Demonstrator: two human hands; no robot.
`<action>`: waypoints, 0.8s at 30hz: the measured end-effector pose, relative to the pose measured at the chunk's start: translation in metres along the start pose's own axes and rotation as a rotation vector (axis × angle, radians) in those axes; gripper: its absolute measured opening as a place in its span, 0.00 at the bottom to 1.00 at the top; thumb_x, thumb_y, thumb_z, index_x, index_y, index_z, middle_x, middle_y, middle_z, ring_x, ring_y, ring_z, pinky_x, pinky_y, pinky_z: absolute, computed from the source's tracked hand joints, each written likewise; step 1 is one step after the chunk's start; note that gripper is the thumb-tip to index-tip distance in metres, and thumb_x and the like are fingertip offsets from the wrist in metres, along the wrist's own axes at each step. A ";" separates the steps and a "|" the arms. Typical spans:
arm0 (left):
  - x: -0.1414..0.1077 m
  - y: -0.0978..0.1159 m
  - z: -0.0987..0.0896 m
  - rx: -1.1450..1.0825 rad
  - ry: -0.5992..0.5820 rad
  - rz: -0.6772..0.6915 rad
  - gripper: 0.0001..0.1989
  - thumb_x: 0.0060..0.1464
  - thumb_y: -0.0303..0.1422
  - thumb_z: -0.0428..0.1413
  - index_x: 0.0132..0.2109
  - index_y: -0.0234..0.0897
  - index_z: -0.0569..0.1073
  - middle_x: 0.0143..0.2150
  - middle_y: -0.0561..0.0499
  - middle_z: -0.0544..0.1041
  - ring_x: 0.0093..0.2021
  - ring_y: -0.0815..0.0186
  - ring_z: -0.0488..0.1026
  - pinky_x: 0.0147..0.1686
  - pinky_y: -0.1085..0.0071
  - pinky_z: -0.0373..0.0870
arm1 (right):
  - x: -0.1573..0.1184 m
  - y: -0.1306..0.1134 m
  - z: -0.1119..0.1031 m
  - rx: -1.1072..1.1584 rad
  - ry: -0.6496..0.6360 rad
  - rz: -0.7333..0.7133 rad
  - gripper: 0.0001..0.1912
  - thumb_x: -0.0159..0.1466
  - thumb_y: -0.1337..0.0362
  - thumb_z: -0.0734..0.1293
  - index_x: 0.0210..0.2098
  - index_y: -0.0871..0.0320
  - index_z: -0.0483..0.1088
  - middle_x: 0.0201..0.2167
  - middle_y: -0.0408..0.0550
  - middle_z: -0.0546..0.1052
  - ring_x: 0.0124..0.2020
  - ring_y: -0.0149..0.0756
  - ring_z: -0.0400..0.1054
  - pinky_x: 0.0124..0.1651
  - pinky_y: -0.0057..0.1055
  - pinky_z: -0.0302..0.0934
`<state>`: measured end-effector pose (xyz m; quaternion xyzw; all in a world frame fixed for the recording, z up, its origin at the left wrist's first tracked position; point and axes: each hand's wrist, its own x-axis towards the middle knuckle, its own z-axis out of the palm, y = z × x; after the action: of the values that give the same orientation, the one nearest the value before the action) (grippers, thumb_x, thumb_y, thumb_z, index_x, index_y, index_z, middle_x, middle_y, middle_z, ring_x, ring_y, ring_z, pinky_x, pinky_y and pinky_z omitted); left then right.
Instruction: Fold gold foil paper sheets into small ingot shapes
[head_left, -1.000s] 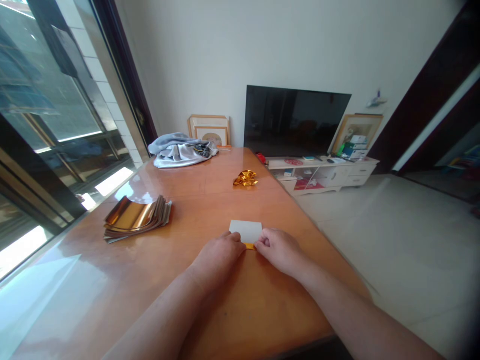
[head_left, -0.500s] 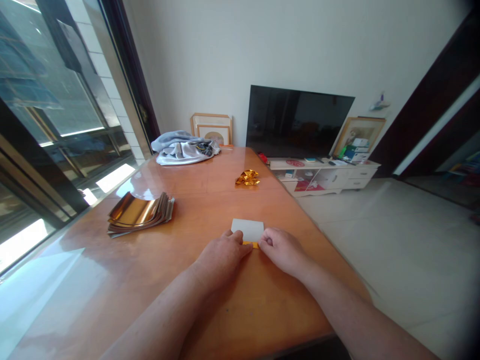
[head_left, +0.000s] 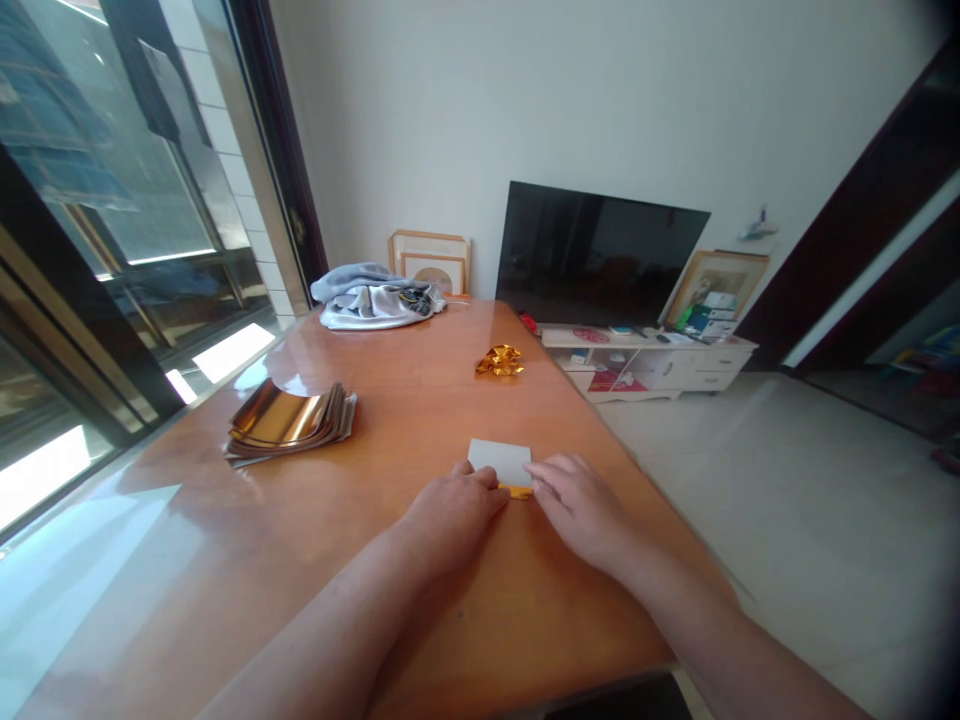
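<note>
A small sheet of gold foil paper (head_left: 501, 461) lies on the table with its pale back facing up. Along its near edge a narrow gold strip is folded over. My left hand (head_left: 459, 510) has its fingers bent and pressed together on the near left part of the sheet, holding the folded edge. At the right edge, my right hand (head_left: 583, 505) touches the sheet with its fingers stretched forward and its thumb lower down. A crumpled or folded gold foil piece (head_left: 500, 361) sits farther off on the table.
A stack of curled gold foil sheets (head_left: 289, 420) lies to the left on the wooden table (head_left: 420, 400). Grey cloth (head_left: 379, 300) is heaped at the far end. The table's right edge runs close by my right forearm. Beyond stand a television (head_left: 600, 255) and a white cabinet (head_left: 667, 370).
My right hand has gone from a closed fist at the folded strip to stretched fingers at the sheet's right edge. My left hand stays on the sheet. The view has shifted slightly.
</note>
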<state>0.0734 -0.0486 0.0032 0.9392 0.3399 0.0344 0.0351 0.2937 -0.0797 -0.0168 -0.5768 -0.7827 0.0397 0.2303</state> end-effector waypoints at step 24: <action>0.000 0.004 -0.002 -0.001 -0.013 -0.016 0.12 0.65 0.32 0.48 0.50 0.41 0.75 0.47 0.43 0.73 0.49 0.53 0.69 0.44 0.61 0.71 | -0.027 -0.037 -0.007 -0.338 -0.170 0.088 0.31 0.72 0.49 0.51 0.69 0.58 0.59 0.72 0.54 0.54 0.73 0.54 0.40 0.68 0.58 0.36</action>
<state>0.0757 -0.0513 0.0059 0.9367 0.3470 0.0283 0.0380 0.2695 -0.1181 -0.0070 -0.6357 -0.7688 -0.0336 0.0614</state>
